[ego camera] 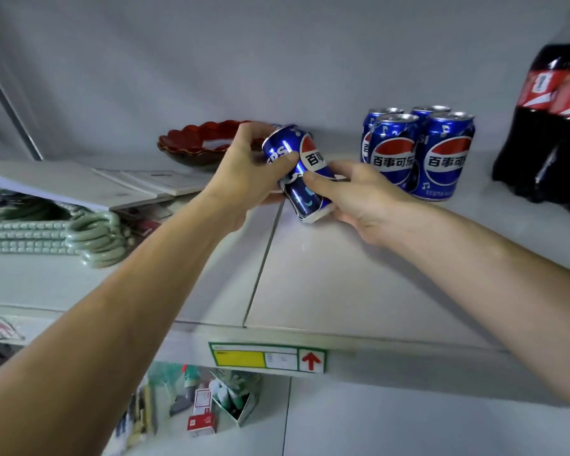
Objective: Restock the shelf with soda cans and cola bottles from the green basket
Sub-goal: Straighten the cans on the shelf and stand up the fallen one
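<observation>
Both hands hold a blue aluminium Pepsi can (pixel 301 174) tilted above the white shelf board (pixel 310 274), its top leaning toward 11 o'clock. The left hand (pixel 244 172) clamps the upper half, thumb across the label; the right hand (pixel 359 195) closes on the lower end from 4 o'clock, fingers hidden beneath. At 2 o'clock stand four matching upright cans (pixel 418 149), the rear pair mostly covered. Dark cola bottles with red labels (pixel 553 126) are cut off at the right edge. A red scalloped bowl (pixel 195 143) sits behind, partly blocked.
</observation>
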